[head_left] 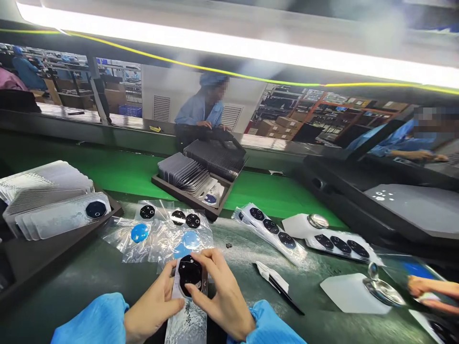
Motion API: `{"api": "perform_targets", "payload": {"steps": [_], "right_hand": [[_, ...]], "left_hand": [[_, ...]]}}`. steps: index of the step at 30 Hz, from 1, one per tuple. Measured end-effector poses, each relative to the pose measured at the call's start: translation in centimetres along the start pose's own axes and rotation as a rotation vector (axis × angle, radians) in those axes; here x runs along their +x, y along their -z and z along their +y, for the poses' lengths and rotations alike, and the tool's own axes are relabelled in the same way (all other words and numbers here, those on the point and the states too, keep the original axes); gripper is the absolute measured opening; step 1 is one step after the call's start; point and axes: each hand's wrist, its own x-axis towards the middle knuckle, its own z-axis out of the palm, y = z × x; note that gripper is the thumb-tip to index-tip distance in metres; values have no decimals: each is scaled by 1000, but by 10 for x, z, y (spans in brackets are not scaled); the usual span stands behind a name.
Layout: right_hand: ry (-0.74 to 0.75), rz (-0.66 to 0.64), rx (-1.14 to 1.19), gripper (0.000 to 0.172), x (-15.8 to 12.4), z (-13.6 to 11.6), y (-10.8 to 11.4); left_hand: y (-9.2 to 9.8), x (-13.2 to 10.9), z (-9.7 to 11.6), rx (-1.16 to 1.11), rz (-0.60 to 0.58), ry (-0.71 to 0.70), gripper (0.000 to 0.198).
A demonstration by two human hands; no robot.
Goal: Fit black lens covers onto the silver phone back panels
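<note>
My left hand (158, 303) is closed around the left edge of a narrow silvery phone back cover (186, 322), which lies lengthwise before me. At its top end sits a round black camera lens cover (190, 272). My right hand (224, 296) has its thumb and index finger on the lens cover's edge and face, the other fingers curled by the phone cover's right side. Just beyond lie clear plastic sheets (122, 243) bearing several black lens covers (192, 220) and blue round films (139, 232).
A black tray (158, 184) of stacked covers stands on the green belt (122, 167). More covers (68, 210) fill a tray at left. To the right lie lens strips (270, 227), a slim black tool (283, 294) and metal-lidded pieces (383, 291). A co-worker's hand (426, 289) reaches in.
</note>
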Motion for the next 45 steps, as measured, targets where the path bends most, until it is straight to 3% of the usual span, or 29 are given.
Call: {"api": "perform_targets", "payload": {"steps": [6,18,31,45], "right_hand": [[-78,41,-43,37,0,11,16],[-117,2,-53,35,-2,22,17],[-127,-42,-34,34,-5,23,16],[-143,-65,-25,35,-4,22,13]], "left_hand": [[-3,1,12,8,74,62,66],[-10,-3,33,41,201,175,57],[1,2,22,11,201,170,59],[-6,0,28,40,221,169,59]]}}
